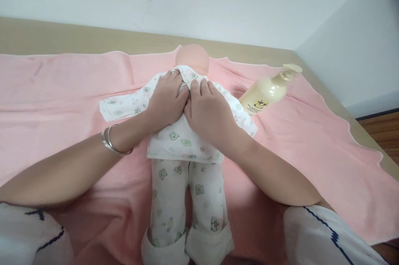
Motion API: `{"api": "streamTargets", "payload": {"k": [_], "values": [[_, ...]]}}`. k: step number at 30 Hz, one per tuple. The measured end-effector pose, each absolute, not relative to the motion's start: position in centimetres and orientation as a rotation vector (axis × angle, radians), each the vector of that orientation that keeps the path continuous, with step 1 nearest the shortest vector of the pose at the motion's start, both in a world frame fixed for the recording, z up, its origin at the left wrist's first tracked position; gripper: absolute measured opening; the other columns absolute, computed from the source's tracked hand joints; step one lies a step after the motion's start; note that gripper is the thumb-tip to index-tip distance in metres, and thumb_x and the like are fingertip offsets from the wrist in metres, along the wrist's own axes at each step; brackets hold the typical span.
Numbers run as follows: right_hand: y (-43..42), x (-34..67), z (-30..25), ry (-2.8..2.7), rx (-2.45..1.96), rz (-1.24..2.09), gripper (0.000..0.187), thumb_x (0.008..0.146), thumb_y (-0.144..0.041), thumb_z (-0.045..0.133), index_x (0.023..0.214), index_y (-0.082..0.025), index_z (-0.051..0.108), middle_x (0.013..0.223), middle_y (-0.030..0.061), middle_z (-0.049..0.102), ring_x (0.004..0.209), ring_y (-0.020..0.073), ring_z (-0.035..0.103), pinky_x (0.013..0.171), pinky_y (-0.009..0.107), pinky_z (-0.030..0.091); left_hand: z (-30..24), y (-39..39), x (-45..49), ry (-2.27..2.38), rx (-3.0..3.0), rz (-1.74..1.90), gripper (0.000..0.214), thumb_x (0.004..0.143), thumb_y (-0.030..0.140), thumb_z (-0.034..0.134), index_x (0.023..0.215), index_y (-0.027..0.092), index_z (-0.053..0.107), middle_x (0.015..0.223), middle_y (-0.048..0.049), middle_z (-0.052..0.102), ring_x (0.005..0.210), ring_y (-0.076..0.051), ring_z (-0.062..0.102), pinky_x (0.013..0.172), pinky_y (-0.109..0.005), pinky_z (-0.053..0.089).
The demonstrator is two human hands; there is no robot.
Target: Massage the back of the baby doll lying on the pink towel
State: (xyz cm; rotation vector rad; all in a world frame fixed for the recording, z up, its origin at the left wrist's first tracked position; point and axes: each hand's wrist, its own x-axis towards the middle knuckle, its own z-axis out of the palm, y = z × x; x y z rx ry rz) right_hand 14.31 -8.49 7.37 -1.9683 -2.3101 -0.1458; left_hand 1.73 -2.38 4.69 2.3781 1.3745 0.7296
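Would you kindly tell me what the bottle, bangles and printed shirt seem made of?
Bottle: probably glossy plastic, given its bright highlights. Bangles: likely polished metal, silvery and shiny. Printed shirt: matte, soft-looking fabric, perhaps cotton, judging by its folds.

No wording can be read with certainty. The only lettering in view stands on the cream-coloured pump bottle — a few dark lines of small print, too blurred to make out, beneath a yellow-and-black cartoon emblem.
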Motion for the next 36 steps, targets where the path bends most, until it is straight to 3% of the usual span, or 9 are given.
{"api": "streamTargets", "payload": {"k": [7,12,17,22,29,33,36], "values": [[-8.7,14.5,7.8,-2.361,-1.891,-0.101,0.056,0.108,-0.020,0.038,0.158,0.005,0.044,0.160,0.0310,0.048,0.154,0.0395,0.046,0.127,0.053,0.041,4.4,-2.2,1.9,1.445,2.340,0.752,0.028,0.100,0.024,0.033,0.102,0.022,0.061,0.130,-0.0135,0.067,0.136,-0.029,0.057,0.125,-0.049,0.042],[-5.8,15.7,7.4,-2.227,-1.866,0.176,0.060,0.103,-0.015,0.037,0.161,-0.002,0.042,0.169,0.0210,0.041,0.162,0.0312,0.034,0.135,0.047,0.031,4.0,-2.1,1.8,1.429,2.300,0.796,0.043,0.102,0.027,0.033,0.132,0.017,0.061,0.153,-0.0150,0.060,0.149,-0.031,0.050,0.130,-0.054,0.036],[-4.5,16.1,6.0,-2.149,-1.832,0.119,0.063,0.102,-0.018,0.031,0.162,-0.001,0.040,0.170,0.0201,0.038,0.163,0.0300,0.032,0.136,0.051,0.026,3.6,-2.2,1.7,1.444,2.268,0.773,0.058,0.102,0.030,0.033,0.154,0.010,0.050,0.167,-0.0167,0.046,0.160,-0.030,0.038,0.136,-0.053,0.027],[-4.7,16.1,5.5,-2.161,-1.838,0.086,0.064,0.102,-0.019,0.030,0.162,-0.001,0.039,0.170,0.0207,0.038,0.162,0.0292,0.033,0.136,0.048,0.026,3.5,-2.0,1.7,1.443,2.294,0.796,0.054,0.103,0.032,0.033,0.151,0.016,0.053,0.164,-0.0131,0.051,0.157,-0.027,0.042,0.136,-0.048,0.029],[-4.3,16.7,5.8,-2.203,-1.797,0.093,0.061,0.102,-0.019,0.032,0.159,0.000,0.042,0.167,0.0225,0.042,0.161,0.0321,0.035,0.134,0.050,0.028,4.9,-2.9,1.5,1.415,2.454,0.623,0.056,0.107,0.029,0.025,0.152,0.007,0.049,0.162,-0.0197,0.050,0.157,-0.030,0.042,0.136,-0.051,0.029],[-4.0,17.6,7.0,-2.294,-1.763,0.141,0.048,0.103,-0.022,0.035,0.142,-0.003,0.057,0.158,0.0251,0.052,0.153,0.0368,0.045,0.123,0.055,0.042,6.4,-4.9,1.6,1.417,2.502,0.559,0.054,0.105,0.025,0.029,0.146,0.003,0.055,0.158,-0.0202,0.054,0.154,-0.032,0.045,0.131,-0.050,0.038],[-4.3,17.6,7.4,-2.317,-1.802,0.109,0.047,0.105,-0.022,0.031,0.141,-0.002,0.055,0.157,0.0273,0.052,0.148,0.0386,0.050,0.118,0.056,0.046,7.4,-5.6,1.6,1.426,2.490,0.515,0.043,0.101,0.023,0.035,0.125,0.009,0.068,0.138,-0.0175,0.067,0.133,-0.031,0.062,0.117,-0.048,0.052]]}}
